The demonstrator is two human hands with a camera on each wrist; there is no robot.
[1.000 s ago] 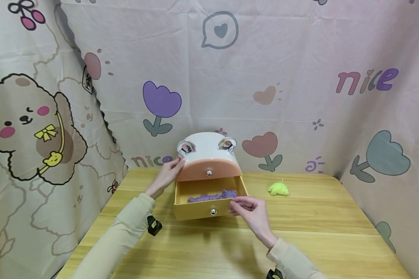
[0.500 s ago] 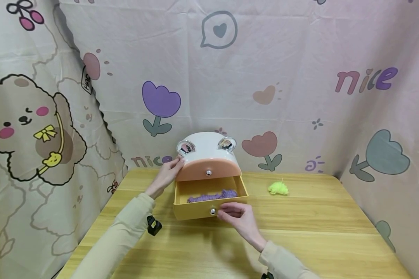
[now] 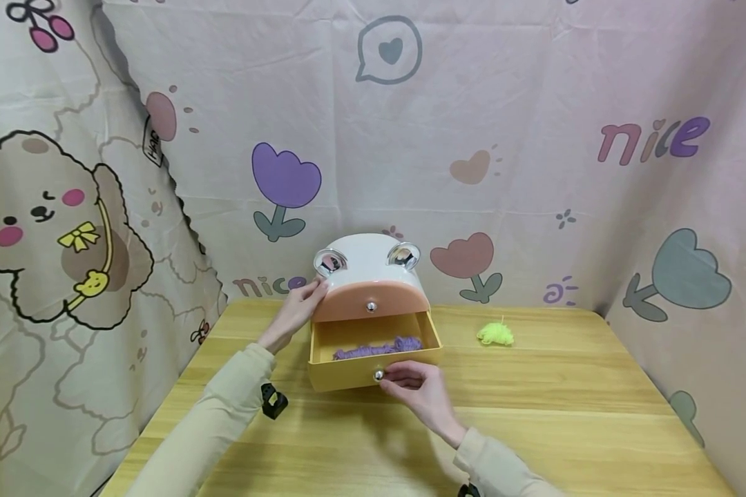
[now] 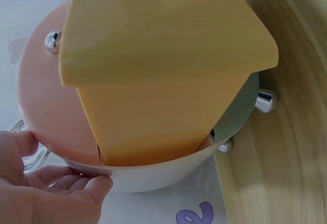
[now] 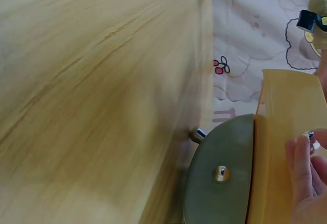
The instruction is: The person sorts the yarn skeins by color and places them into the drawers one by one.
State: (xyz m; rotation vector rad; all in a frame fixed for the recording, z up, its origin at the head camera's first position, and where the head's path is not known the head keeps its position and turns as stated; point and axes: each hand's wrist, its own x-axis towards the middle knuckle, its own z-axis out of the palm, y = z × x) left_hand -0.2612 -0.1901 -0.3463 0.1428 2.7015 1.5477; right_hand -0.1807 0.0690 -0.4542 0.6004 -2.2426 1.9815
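Observation:
A small rounded drawer cabinet (image 3: pixel 373 255) with a white shell and two silver rings on top stands on the table. Its pink upper drawer (image 3: pixel 348 304) is closed, while the yellow drawer (image 3: pixel 342 376) is pulled out. Inside that drawer lies a bundle of purple yarn (image 3: pixel 373 351). My left hand (image 3: pixel 295 314) holds the cabinet's left side, thumb and fingers at the shell's front edge (image 4: pixel 138 180). With thumb and fingertips my right hand (image 3: pixel 425 397) pinches the silver drawer knob (image 5: pixel 308 136). A green lower drawer (image 5: pixel 222 183) shows closed in the right wrist view.
A small bundle of neon yellow yarn (image 3: pixel 496 335) lies on the wooden table (image 3: pixel 566 386), right of the cabinet. Behind the table hangs a printed curtain (image 3: pixel 534 103), with another curtain at the left (image 3: pixel 68 359).
My right hand has moved left from the yellow drawer's right front corner to its knob and now pinches it. The left hand, the drawer and both yarn bundles stay in place.

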